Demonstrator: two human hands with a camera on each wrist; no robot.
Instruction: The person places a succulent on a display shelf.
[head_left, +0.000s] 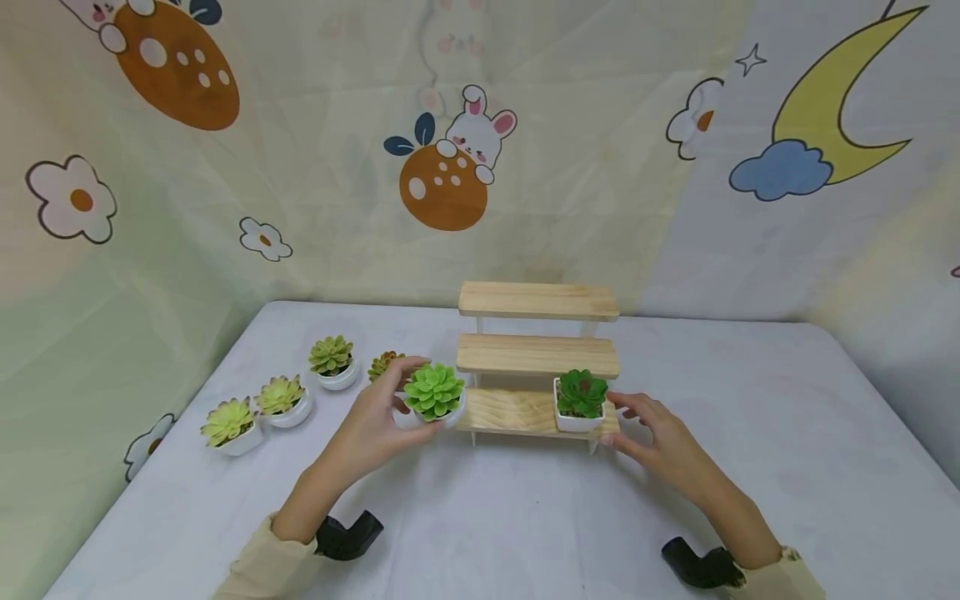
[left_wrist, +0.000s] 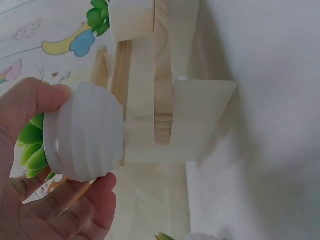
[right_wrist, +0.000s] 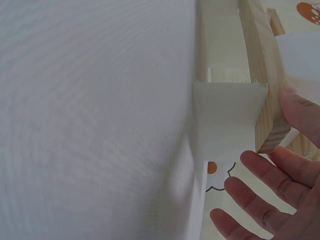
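My left hand (head_left: 386, 417) grips a round white ribbed pot (left_wrist: 85, 132) holding a bright green artificial succulent (head_left: 433, 390), thumb on one side and fingers on the other. The pot is at the left end of the lowest board of a three-tier wooden shelf (head_left: 517, 408). A dark green succulent (head_left: 582, 392) in a squarish white pot (head_left: 579, 423) stands near that board's right end. Beside it is my right hand (head_left: 652, 433), its thumb at the board's edge (right_wrist: 270, 100) and its other fingers spread apart around the end.
Left of the shelf, several potted succulents stand on the white tabletop: a yellow-green one (head_left: 331, 356), two with pink-tipped leaves (head_left: 280, 395), and a reddish one (head_left: 384, 365) partly behind my left hand. A patterned cloth (head_left: 337, 167) hangs behind the table.
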